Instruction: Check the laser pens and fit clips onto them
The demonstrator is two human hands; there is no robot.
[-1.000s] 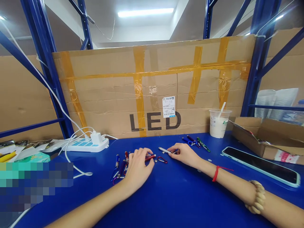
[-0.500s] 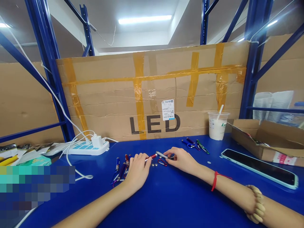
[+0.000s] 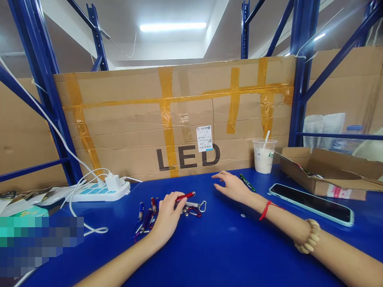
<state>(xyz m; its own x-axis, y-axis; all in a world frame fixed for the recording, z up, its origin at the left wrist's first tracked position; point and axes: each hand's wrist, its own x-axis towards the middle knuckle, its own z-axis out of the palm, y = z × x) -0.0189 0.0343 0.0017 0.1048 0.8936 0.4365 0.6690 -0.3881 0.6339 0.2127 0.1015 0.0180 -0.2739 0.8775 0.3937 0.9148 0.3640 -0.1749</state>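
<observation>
My left hand (image 3: 168, 213) is closed around a slim red metal penlight-like tube (image 3: 188, 196), which points up to the right. Just under it lies a silver tube (image 3: 193, 205) with a silver carabiner clip (image 3: 203, 206). Beside these are a red carabiner clip (image 3: 196, 213) and a few small round silver pieces (image 3: 186, 213). Left of that hand rest several similar tubes, among them a blue one (image 3: 141, 211) and a red one (image 3: 153, 204). My right hand (image 3: 231, 186) is empty, fingers apart, over the table left of a green tube (image 3: 247, 182). It hides whatever lies beneath.
A phone (image 3: 311, 203) lies at the right, before an open cardboard box (image 3: 321, 185). A lidded cup with a straw (image 3: 263, 157) stands at the back. On the left are a white power strip (image 3: 101, 192) and cables. A tall cardboard sheet (image 3: 134, 135) backs the blue table (image 3: 206, 255).
My right hand has let go of the silver tube and moved right and away, towards the green tube. The silver tube now lies by my left hand. The camera has turned slightly right.
</observation>
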